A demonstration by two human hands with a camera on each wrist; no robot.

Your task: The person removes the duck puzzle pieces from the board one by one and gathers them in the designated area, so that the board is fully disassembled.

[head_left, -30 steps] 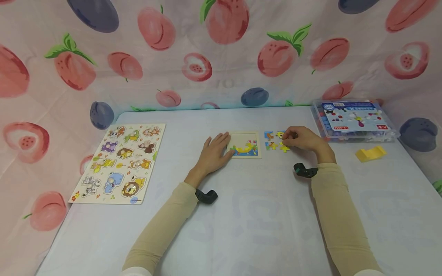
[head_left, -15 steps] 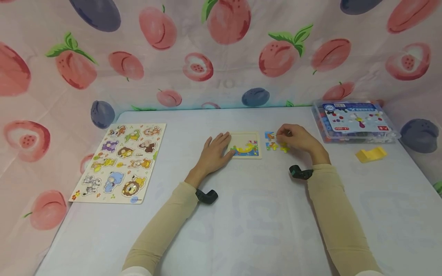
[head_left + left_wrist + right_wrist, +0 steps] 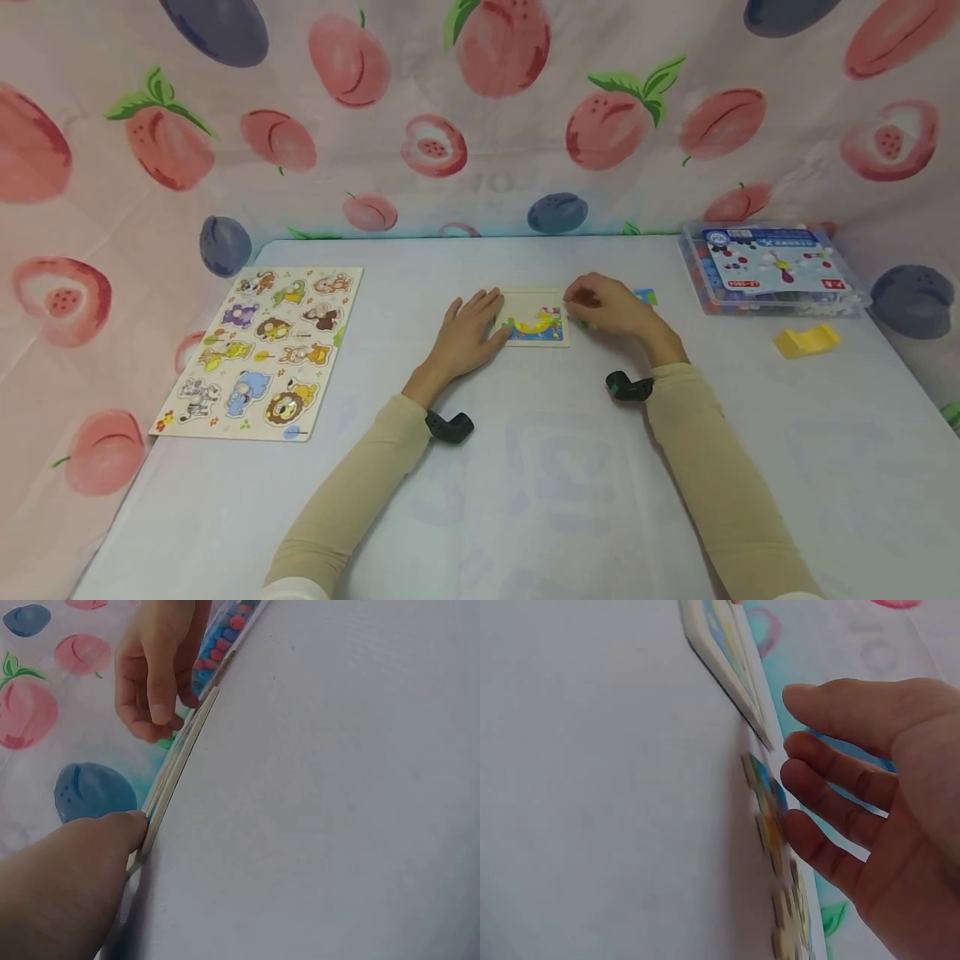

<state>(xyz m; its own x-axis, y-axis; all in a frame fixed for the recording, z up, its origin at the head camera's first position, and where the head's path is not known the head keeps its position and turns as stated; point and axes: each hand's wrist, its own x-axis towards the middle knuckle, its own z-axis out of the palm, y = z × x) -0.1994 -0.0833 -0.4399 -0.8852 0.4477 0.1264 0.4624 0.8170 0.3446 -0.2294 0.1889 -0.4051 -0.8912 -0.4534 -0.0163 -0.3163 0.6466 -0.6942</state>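
My left hand [image 3: 467,337] lies flat with straight fingers at the left side of a small framed wooden puzzle [image 3: 534,292]. In the left wrist view its thumb [image 3: 124,832] presses on the frame's edge. The puzzle's lower part shows a yellow and blue picture, and its upper part is bare wood. My right hand [image 3: 607,307] is at the frame's right edge, thumb and fingertips drawn together in a pinch on a small puzzle piece, which the fingers hide. Several loose puzzle pieces [image 3: 769,817] lie beneath this hand; another puzzle piece [image 3: 647,296] shows behind it.
A large animal puzzle board [image 3: 258,354] lies at the left. At the back right stands a clear plastic box [image 3: 772,267] with a printed label and coloured parts inside. A yellow block [image 3: 807,342] sits in front of it. A fruit-patterned cloth [image 3: 495,125] hangs behind the white table.
My right hand has lifted from the loose pieces and moved left to the framed puzzle's right edge, uncovering a blue piece behind it. My left hand has stayed in place.
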